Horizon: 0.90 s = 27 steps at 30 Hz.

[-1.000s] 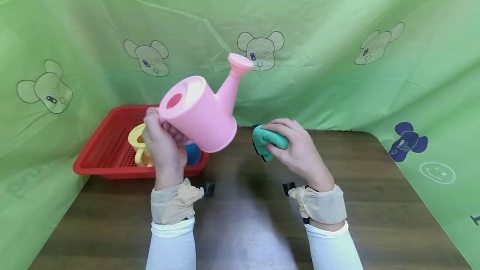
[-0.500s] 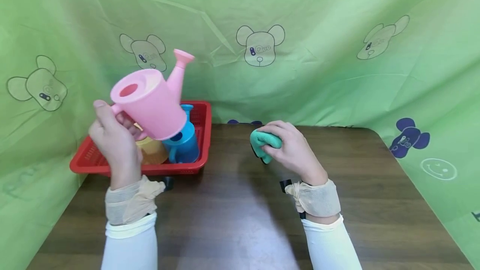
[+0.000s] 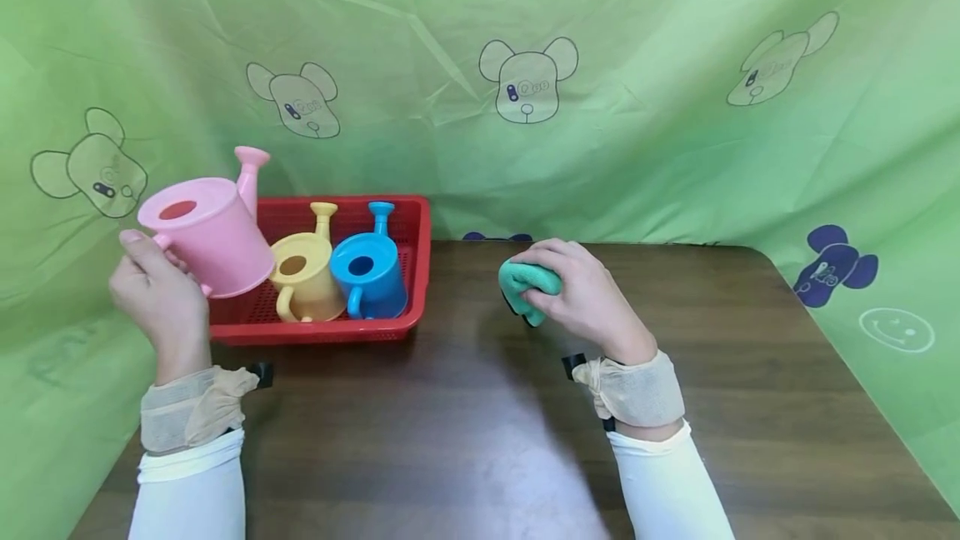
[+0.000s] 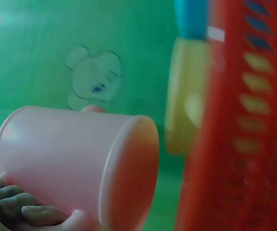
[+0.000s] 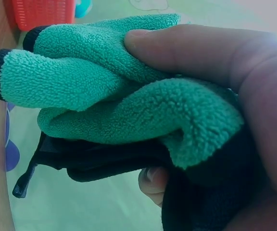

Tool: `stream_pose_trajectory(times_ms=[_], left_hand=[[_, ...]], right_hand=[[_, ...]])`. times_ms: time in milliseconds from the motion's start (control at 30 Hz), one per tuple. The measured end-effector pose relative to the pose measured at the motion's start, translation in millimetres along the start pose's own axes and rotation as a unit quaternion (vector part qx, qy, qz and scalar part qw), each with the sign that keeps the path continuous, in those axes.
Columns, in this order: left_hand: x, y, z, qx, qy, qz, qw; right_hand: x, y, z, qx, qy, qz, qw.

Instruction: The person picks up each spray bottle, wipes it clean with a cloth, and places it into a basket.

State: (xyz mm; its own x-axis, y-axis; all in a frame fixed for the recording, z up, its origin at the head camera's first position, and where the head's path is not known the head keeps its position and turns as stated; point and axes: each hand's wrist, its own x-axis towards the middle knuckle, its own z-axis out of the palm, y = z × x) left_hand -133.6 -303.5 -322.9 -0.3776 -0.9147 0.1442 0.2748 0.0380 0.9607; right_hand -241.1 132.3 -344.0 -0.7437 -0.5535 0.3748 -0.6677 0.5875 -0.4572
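My left hand (image 3: 161,298) grips the handle of a pink watering can (image 3: 213,232), held up over the left end of a red basket (image 3: 322,330). The can's spout points up and away, and its rim and hollow base show in the left wrist view. Inside the basket a yellow watering can (image 3: 306,273) and a blue watering can (image 3: 371,269) stand side by side, handles toward me. My right hand (image 3: 585,294) pinches a folded green cloth (image 5: 85,82) with black edging between thumb and fingers, above the table right of the basket.
The brown wooden table (image 3: 450,432) runs under both arms. A green curtain (image 3: 637,107) printed with bear heads hangs behind it and along both sides, close to the basket's left end.
My left hand has carried the pink watering can left and a little down, from the middle to over the basket's left end, uncovering the yellow and blue cans. The right hand has barely moved.
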Motion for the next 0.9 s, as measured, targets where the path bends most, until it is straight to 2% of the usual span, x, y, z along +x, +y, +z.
stream_pose_trajectory(times_ms=[100, 200, 267, 400, 467, 567, 700, 767, 900], left_hand=[[8.9, -8.8, -3.8, 0.035, 0.019, 0.01, 0.9992], [14.6, -14.6, -5.4, 0.045, 0.027, 0.015, 0.9985], [16.3, -17.1, -6.1, 0.05, 0.032, 0.019, 0.9981], [16.2, -22.8, -6.9, 0.101, 0.048, 0.043, 0.9928], [15.3, -25.5, -6.4, 0.142, 0.05, 0.056, 0.9871], [13.6, -31.4, -5.8, 0.193, 0.035, 0.063, 0.9785], [12.2, -39.9, -7.5, 0.263, 0.015, 0.074, 0.962], [11.9, -43.6, -9.6, 0.287, 0.002, 0.073, 0.9551], [11.5, -51.1, -13.8, 0.313, -0.027, 0.071, 0.9466]], right_hand=[[0.8, 1, 0, -0.004, -0.002, -0.002, 1.0], [1.2, 3, 0, -0.006, -0.002, -0.003, 1.0], [1.5, 3, 0, -0.006, -0.002, -0.005, 1.0], [2.5, 3, 1, -0.001, -0.003, -0.008, 1.0], [3.0, 3, 0, 0.001, -0.002, -0.009, 1.0], [3.2, 3, 0, 0.001, -0.002, -0.009, 1.0], [3.0, 3, 0, 0.001, -0.004, -0.008, 1.0], [2.7, 3, 0, 0.001, -0.006, -0.007, 1.0], [2.3, 3, 0, 0.0, -0.007, -0.006, 1.0]])
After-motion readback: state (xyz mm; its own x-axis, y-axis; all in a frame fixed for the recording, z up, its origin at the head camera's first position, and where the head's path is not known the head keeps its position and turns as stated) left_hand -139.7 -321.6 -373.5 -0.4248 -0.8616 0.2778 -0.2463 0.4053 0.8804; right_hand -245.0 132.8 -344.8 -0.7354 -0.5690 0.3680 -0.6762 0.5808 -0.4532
